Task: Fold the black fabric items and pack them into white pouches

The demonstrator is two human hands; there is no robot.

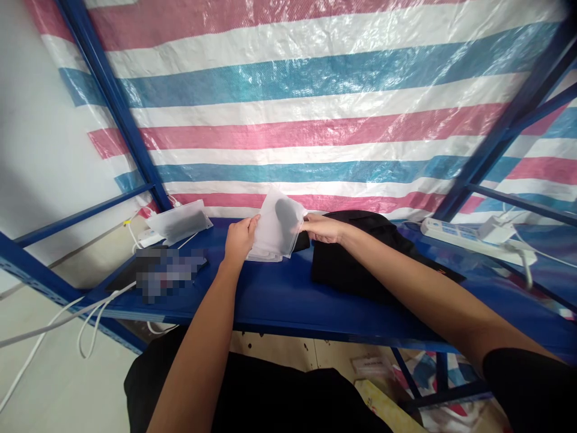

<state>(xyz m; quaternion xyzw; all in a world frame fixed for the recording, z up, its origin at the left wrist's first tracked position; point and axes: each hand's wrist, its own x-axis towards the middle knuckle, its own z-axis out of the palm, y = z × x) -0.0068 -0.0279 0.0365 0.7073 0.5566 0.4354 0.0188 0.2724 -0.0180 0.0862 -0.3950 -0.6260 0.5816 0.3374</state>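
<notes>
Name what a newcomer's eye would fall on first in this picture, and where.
The glossy red, white and blue striped sheet behind the blue shelf would probably catch the eye first. Next comes the translucent white plastic near the middle, held between the left hand and the right hand. The black cloth on the shelf, beneath the right forearm, also stands out.

A white power strip (444, 230) lies toward the right end of the blue shelf (279, 294), a white adapter (496, 230) on it. Striped plastic sheeting (288, 90) hangs along the back edge. White cables (118, 293) trail over the front left corner; yellow packaging (383, 406) lies below the front edge.
</notes>
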